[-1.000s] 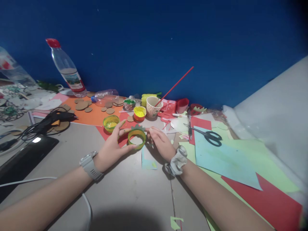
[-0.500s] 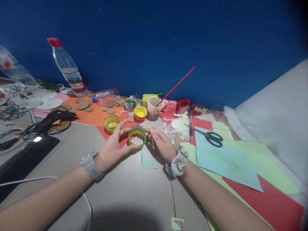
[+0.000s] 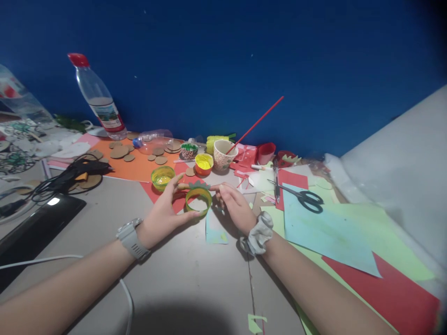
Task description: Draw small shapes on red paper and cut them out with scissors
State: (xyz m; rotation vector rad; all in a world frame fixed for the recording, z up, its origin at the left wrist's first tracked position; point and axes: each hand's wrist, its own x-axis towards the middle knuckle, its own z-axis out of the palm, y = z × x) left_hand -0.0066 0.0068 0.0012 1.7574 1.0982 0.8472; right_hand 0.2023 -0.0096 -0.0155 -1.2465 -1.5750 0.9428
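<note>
A yellow-green painted ring (image 3: 189, 206), open in the middle, is held in my left hand (image 3: 164, 211), thumb along its front and fingers reaching round behind. On the ring's far rim stands a grey-green piece with a jagged edge (image 3: 199, 185). My right hand (image 3: 234, 207) is curled at the ring's right side, its index finger stretched to the jagged piece; what its other fingers hold, if anything, is hidden. Behind my left hand sits a yellow-green cup bottom (image 3: 163, 179) with yellow paint inside. Beneath the hands lie red paper (image 3: 150, 193) and a light-blue scrap (image 3: 216, 232).
A red-and-yellow paint cup (image 3: 203, 165), a paper cup (image 3: 223, 158) with a red stick, and a green paint cup (image 3: 189, 151) stand behind. Scissors (image 3: 307, 197) lie on coloured paper at right. A bottle (image 3: 101, 102), cables (image 3: 66, 174) and a black device (image 3: 38, 232) are left.
The ring has tilted or shifted very slightly, and the jagged piece shows a little more. Both hands keep nearly the same places.
</note>
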